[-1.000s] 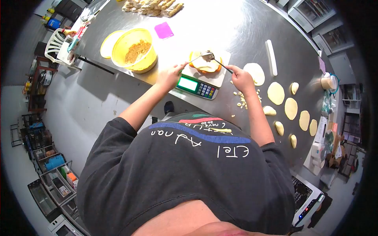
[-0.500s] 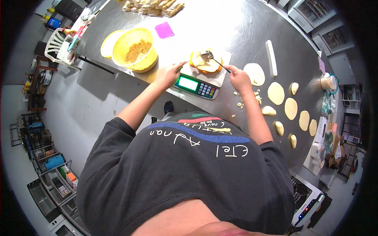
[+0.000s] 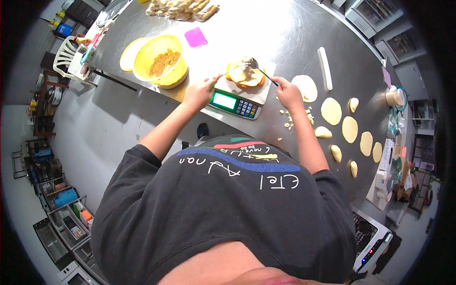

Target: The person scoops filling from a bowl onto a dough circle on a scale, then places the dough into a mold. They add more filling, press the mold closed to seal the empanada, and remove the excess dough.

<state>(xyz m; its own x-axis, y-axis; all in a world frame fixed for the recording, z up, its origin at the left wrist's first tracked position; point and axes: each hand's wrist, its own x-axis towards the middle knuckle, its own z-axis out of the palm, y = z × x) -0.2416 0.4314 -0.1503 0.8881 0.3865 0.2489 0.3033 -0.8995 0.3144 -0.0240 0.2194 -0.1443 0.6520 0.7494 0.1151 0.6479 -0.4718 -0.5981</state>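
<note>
A digital kitchen scale (image 3: 236, 103) with a lit green display stands at the table's near edge. On it an orange dish (image 3: 247, 85) bears a pale dough round (image 3: 237, 76), partly covered by a greyish lump of filling (image 3: 246, 72). My right hand (image 3: 289, 93) is closed round the black handle of a spoon (image 3: 252, 63), whose bowl is over the filling. From the left, my left hand (image 3: 199, 93) pinches a thin utensil (image 3: 227, 72) pointing at the same spot; its kind is hard to make out. The two utensils' tips meet or nearly meet.
A yellow tub (image 3: 176, 71) of brown crumbly filling is at left, by a purple card (image 3: 196, 37). Flattened dough rounds (image 3: 331, 111), dough lumps (image 3: 323, 132) and crumbs lie at right, near a white rolling pin (image 3: 325, 69). Bagged pastries (image 3: 183, 8) lie at the back.
More filling shows on the dough round, and the spoon has tilted and shifted slightly over it. Both hands stay beside the scale. The whole view has shifted a little.
</note>
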